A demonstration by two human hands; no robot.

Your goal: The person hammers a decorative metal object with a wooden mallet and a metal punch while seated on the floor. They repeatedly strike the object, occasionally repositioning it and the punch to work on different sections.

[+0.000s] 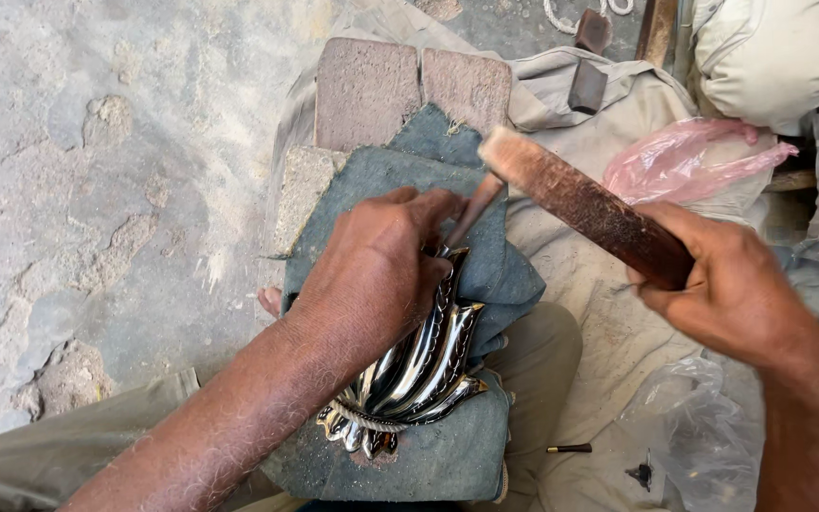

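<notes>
Two hands: the left hand (376, 270) and the right hand (727, 289). One wooden mallet (585, 204) and one punch (471, 213). One shiny ribbed metal piece (428, 365). One folded grey cloth (447, 446) under it. Three bricks: two far, side by side (364, 90) (466, 87), and one nearer on the left (303, 190). Two plastic bags: one pink (684, 156) at far right, one clear (699, 427) at near right. Two small dark blocks (588, 85) (594, 30) far off. One small pin (571, 448) on the near sheet.
</notes>
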